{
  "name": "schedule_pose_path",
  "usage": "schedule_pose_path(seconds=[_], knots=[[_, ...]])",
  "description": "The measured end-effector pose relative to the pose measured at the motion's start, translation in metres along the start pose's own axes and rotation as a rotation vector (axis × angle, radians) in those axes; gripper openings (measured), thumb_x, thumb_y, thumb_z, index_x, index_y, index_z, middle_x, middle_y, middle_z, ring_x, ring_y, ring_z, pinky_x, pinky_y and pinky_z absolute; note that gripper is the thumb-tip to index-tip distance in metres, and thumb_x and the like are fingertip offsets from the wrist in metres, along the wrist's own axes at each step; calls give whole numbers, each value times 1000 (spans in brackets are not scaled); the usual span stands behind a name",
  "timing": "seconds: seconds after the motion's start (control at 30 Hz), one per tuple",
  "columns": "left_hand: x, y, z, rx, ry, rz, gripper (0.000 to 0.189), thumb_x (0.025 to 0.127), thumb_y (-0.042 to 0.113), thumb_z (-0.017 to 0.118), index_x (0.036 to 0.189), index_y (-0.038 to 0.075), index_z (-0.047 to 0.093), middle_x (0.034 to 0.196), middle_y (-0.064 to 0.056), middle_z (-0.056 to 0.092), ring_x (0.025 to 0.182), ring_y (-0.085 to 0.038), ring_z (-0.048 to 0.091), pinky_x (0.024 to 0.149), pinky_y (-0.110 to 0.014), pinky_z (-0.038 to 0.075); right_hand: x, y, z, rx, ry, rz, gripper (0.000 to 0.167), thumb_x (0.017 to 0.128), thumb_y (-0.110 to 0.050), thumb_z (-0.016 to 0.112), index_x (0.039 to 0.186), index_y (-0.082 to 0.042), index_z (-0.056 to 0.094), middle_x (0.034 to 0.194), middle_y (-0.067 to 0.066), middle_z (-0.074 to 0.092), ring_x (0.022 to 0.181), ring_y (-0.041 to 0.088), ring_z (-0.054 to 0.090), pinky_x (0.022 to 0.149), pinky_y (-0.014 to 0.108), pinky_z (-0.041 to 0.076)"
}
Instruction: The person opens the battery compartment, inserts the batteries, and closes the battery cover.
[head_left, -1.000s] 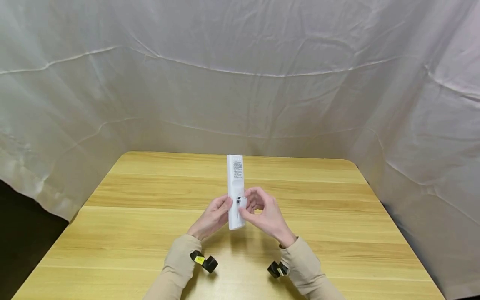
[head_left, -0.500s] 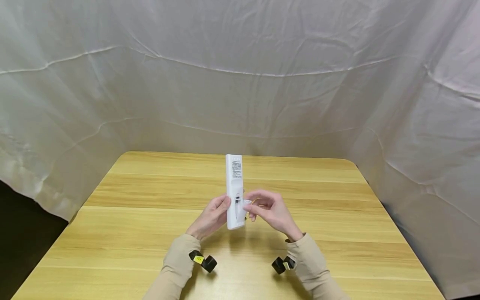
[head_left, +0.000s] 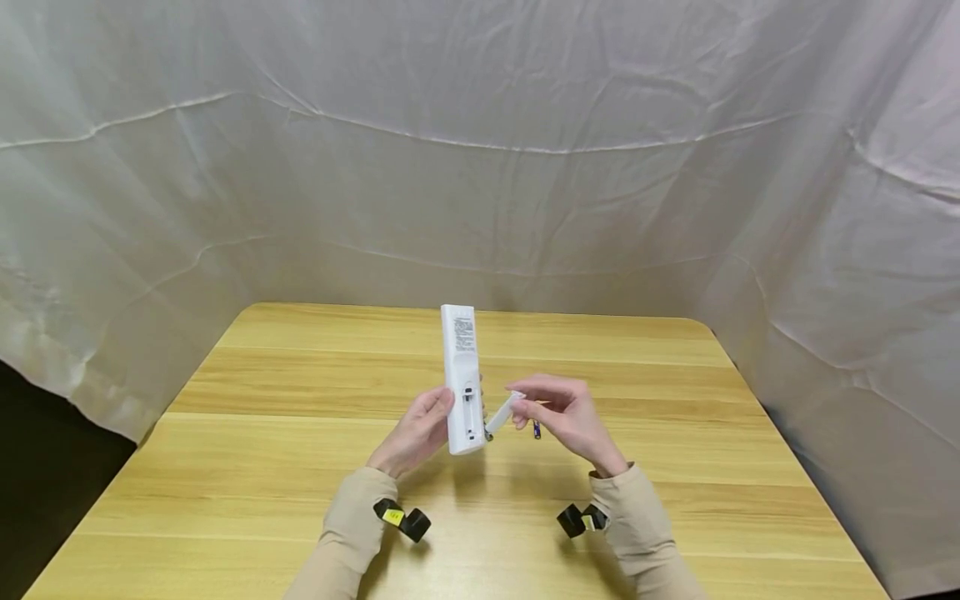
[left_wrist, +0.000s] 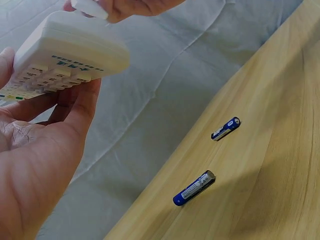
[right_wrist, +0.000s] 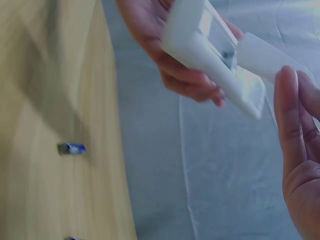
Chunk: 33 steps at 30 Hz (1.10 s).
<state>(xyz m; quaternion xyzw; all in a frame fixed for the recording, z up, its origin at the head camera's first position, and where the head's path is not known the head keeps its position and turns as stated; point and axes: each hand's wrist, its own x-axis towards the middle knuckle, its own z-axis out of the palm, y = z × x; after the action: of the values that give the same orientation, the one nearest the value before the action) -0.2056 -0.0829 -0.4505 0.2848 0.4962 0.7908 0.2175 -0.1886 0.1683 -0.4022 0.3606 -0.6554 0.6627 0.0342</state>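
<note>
My left hand (head_left: 415,432) grips a white remote control (head_left: 459,375) upright above the table, its back with printed text facing me. The battery compartment (head_left: 470,414) in that back is uncovered and looks vacant. Just right of it, my right hand (head_left: 564,414) pinches a slim white battery cover (head_left: 504,412), which is off the remote. In the left wrist view, the remote's button side shows above my left palm (left_wrist: 45,145). Two blue batteries lie on the table: one nearer battery (left_wrist: 194,188) and one farther battery (left_wrist: 226,128).
The wooden table (head_left: 300,367) has rounded far corners. Grey-white cloth (head_left: 480,192) hangs behind it and along both sides. A black camera (head_left: 405,520) is strapped to the left wrist, another camera (head_left: 581,520) to the right.
My right hand has pulled the battery cover away from the remote, moving right and baring the compartment. The remote has shifted slightly left in my left hand.
</note>
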Motion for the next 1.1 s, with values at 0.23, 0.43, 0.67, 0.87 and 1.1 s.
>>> schedule_pose_path(seconds=[0.23, 0.43, 0.67, 0.87, 1.1], knots=[[0, 3, 0, -3, 5, 4, 74, 109, 36, 40, 151, -18, 10, 130, 6, 59, 118, -10, 60, 107, -27, 51, -2, -8, -18, -42, 39, -8, 19, 94, 9, 62, 109, 4, 72, 95, -6, 75, 72, 9, 73, 62, 34, 64], [-1, 5, 1, -20, 17, 5, 73, 110, 34, 39, 152, -17, 9, 133, 6, 56, 118, -10, 60, 107, -27, 51, -5, -10, -32, -99, 65, -24, 15, 93, 11, 61, 107, 13, 68, 98, -5, 75, 79, 9, 74, 72, 32, 65], [-1, 6, 1, -36, 17, 15, 72, 110, 32, 37, 152, -17, 6, 131, 6, 56, 117, -12, 60, 106, -27, 52, -9, -6, -47, -287, 133, 18, 11, 89, 11, 68, 99, 13, 69, 97, 10, 71, 87, 7, 72, 79, 25, 64], [-1, 6, 1, -35, 28, 10, 75, 109, 35, 40, 152, -18, 7, 131, 5, 56, 117, -11, 61, 106, -27, 52, -11, -2, -54, -374, 171, 45, 11, 86, 11, 71, 96, 8, 73, 94, 26, 66, 85, 3, 71, 80, 21, 62], [-2, 7, 0, -30, 19, 18, 73, 110, 33, 37, 151, -20, 5, 131, 7, 56, 117, -9, 62, 107, -26, 51, -16, 7, -62, -462, 159, 116, 9, 83, 7, 76, 92, 7, 75, 94, 23, 68, 84, 14, 73, 81, 19, 61]])
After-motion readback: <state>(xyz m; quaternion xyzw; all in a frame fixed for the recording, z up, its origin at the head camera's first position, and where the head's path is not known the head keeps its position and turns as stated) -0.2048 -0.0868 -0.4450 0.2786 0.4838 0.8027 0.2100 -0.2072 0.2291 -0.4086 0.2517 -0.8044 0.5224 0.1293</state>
